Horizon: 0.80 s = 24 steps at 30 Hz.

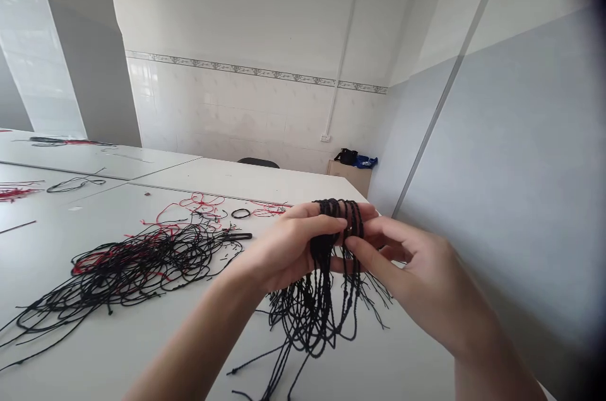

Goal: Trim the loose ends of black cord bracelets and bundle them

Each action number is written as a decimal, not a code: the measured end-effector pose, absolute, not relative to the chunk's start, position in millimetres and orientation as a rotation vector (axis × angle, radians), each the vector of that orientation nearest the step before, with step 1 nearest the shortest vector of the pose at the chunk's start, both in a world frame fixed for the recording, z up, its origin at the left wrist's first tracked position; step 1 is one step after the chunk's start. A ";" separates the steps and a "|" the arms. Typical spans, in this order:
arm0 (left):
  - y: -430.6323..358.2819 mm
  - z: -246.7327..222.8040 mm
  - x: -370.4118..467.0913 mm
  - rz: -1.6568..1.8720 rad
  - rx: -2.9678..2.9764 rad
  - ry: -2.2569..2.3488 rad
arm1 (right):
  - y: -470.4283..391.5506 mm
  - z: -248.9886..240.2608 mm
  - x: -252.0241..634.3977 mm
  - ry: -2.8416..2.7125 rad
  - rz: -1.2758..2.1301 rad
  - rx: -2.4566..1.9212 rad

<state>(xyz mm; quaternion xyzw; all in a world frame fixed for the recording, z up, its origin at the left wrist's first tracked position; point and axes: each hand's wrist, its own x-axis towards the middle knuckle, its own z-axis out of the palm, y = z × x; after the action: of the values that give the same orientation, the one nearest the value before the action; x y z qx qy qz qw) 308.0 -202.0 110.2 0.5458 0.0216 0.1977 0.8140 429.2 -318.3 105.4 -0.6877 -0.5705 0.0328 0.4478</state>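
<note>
Nearby, a tangled black-and-red cord pile (156, 262).

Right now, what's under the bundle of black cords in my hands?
The fingers of your left hand are under the black cords, showing between strands, with the white table lower down. The cords cover much of the palm, so anything there is hidden.

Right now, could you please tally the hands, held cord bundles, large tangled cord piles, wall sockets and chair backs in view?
Hands (left hand, right hand): 2
Held black cord bundle: 1
Large tangled cord pile: 1
Wall socket: 1
Chair back: 1
Total: 6
</note>
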 end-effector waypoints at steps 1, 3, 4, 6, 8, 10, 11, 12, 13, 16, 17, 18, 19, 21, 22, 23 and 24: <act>-201.4 109.6 308.4 0.417 1.152 0.040 | -318.3 105.5 429.2 -1.412 0.099 -1.685; -200.5 108.6 309.0 0.403 1.133 0.014 | -317.9 105.7 428.9 -1.404 0.151 -1.647; -200.2 108.2 309.1 0.396 1.127 0.001 | -317.4 105.8 428.7 -1.399 0.180 -1.628; -200.0 107.7 309.2 0.381 1.116 -0.010 | -316.2 105.9 428.7 -1.397 0.229 -1.591; -200.1 107.9 309.0 0.370 1.114 0.002 | -315.0 105.5 429.3 -1.398 0.254 -1.572; -200.1 108.6 308.7 0.359 1.104 0.004 | -314.5 105.0 430.5 -1.397 0.259 -1.568; -200.0 109.0 308.5 0.357 1.097 0.002 | -314.4 104.7 431.2 -1.399 0.257 -1.569; -199.9 109.3 308.3 0.356 1.091 0.000 | -314.4 104.4 431.8 -1.403 0.252 -1.569; -199.8 109.5 308.2 0.353 1.086 -0.002 | -314.4 104.1 432.2 -1.409 0.244 -1.568; -199.7 109.1 308.4 0.347 1.088 -0.021 | -313.6 103.0 432.1 -1.418 0.239 -1.546; -199.8 108.8 308.7 0.346 1.090 -0.030 | -313.1 102.6 431.8 -1.418 0.247 -1.538; -199.9 108.4 309.0 0.344 1.089 -0.044 | -312.5 102.3 431.3 -1.418 0.256 -1.532; -199.9 108.1 309.2 0.341 1.087 -0.055 | -312.0 102.0 430.9 -1.414 0.262 -1.529; -199.7 107.9 309.4 0.336 1.084 -0.064 | -311.3 101.6 430.4 -1.408 0.267 -1.522; -199.5 108.0 309.3 0.334 1.084 -0.065 | -311.1 101.5 430.6 -1.408 0.270 -1.513; -199.2 108.2 309.0 0.334 1.087 -0.062 | -311.2 101.4 430.9 -1.410 0.274 -1.496; -198.9 108.5 308.6 0.335 1.089 -0.056 | -311.4 101.3 431.5 -1.415 0.282 -1.475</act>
<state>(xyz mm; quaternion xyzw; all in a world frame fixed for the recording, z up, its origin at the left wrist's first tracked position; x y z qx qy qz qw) 308.6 -198.9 108.5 0.5155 -0.0263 0.1588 0.8416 431.5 -311.4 101.3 -0.6136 -0.5884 0.1173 0.5134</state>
